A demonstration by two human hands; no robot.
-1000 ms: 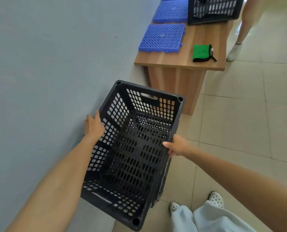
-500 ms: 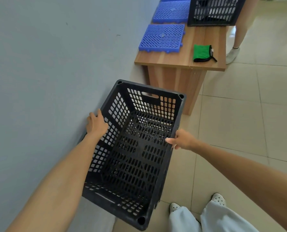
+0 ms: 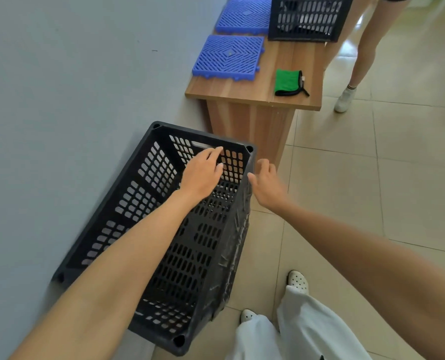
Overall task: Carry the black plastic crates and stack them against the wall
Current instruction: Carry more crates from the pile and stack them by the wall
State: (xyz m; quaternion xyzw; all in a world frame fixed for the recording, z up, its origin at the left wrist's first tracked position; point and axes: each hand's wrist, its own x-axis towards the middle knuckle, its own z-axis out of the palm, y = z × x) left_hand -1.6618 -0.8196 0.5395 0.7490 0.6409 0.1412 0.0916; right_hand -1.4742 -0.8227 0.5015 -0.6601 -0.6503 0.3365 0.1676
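Observation:
A black perforated plastic crate (image 3: 143,193) stands on the floor with its left long side against the grey wall (image 3: 60,113). My left hand (image 3: 202,172) hovers over the crate's far end, fingers extended toward the handle slot in the end wall, holding nothing. Just outside the crate's right rim near the far corner is my right hand (image 3: 267,183), fingers loosely spread and apart from the rim. A second black crate (image 3: 307,19) sits on the wooden table at the top.
The wooden table (image 3: 281,66) stands just beyond the crate, bearing blue grid tiles (image 3: 229,58) and a green pouch (image 3: 289,81). Another person's legs (image 3: 359,55) stand right of the table. My feet (image 3: 296,280) are on the tiled floor beside the crate.
Both hands have let go of the crate's long sides and moved forward to its far end. The crate now sits closer against the wall.

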